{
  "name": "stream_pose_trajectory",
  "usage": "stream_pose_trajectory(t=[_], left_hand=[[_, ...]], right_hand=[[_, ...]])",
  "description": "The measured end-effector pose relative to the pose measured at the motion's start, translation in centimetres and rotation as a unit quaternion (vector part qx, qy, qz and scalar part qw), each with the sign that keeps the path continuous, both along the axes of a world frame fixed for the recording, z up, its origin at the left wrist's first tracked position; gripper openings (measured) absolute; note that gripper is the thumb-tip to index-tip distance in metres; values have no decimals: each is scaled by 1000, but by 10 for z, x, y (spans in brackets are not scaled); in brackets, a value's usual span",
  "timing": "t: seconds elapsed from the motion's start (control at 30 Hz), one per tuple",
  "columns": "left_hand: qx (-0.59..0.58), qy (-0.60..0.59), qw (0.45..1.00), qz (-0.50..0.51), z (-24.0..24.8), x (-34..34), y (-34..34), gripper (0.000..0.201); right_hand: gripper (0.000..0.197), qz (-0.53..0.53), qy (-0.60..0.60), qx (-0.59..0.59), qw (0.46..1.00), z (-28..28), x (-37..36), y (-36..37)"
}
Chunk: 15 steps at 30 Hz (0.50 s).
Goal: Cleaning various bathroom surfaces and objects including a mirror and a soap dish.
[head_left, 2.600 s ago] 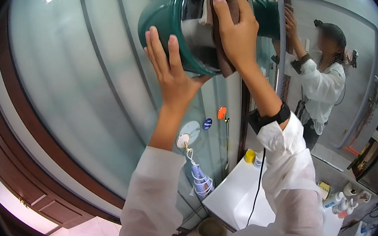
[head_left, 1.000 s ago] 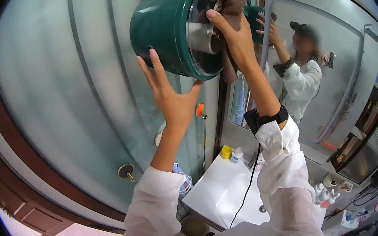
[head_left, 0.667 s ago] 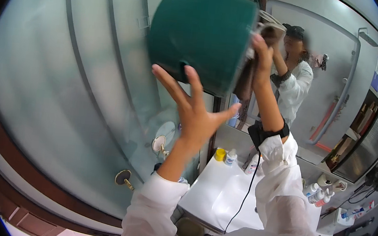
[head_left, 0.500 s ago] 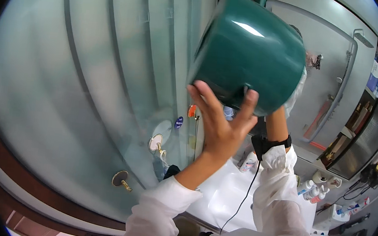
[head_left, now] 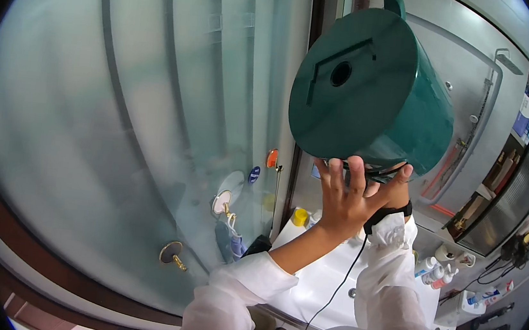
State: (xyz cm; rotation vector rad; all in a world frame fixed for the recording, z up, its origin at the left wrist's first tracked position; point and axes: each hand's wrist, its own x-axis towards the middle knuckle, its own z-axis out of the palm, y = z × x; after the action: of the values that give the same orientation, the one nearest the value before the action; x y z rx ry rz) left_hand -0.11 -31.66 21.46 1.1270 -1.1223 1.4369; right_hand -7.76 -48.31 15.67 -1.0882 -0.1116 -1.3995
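A dark green, round, bucket-like plastic container (head_left: 357, 110) is raised in front of me and tilted. Its flat end faces me, with a round hole and an angular groove in it; a rounded tab (head_left: 394, 1) sticks up behind its top edge. My left hand (head_left: 347, 203) grips the container's underside, fingers and thumb spread along the lower rim. Behind and below the container is my right hand (head_left: 400, 202), wearing a black wrist strap (head_left: 388, 218) with a thin black cable. Its fingers are mostly hidden, so I cannot tell how they hold.
Below my arms lies a white washbasin (head_left: 322, 287), with a yellow-capped container (head_left: 299, 217) on its far edge. Frosted glass panels (head_left: 121, 118) with hooks fill the left. At right are bottles (head_left: 433, 273), a shelf cabinet (head_left: 502, 171) and a shower pipe (head_left: 493, 105).
The green container has turned from showing its side to showing its flat end, and shifted right. My left hand has moved right and slightly down along with it.
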Motion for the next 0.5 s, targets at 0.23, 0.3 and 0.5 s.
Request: stream_pose_trajectory(t=[0.23, 0.3, 0.5], left_hand=[[-40, -17, 999, 9, 13, 24, 12, 53], [-40, -5, 998, -40, 14, 30, 16, 53], [-39, 29, 995, -91, 21, 49, 19, 73]], right_hand=[[42, -3, -11, -17, 1000, 26, 2, 1], [42, -4, -14, -22, 1000, 32, 5, 0], [42, 2, -25, -53, 998, 77, 32, -4]])
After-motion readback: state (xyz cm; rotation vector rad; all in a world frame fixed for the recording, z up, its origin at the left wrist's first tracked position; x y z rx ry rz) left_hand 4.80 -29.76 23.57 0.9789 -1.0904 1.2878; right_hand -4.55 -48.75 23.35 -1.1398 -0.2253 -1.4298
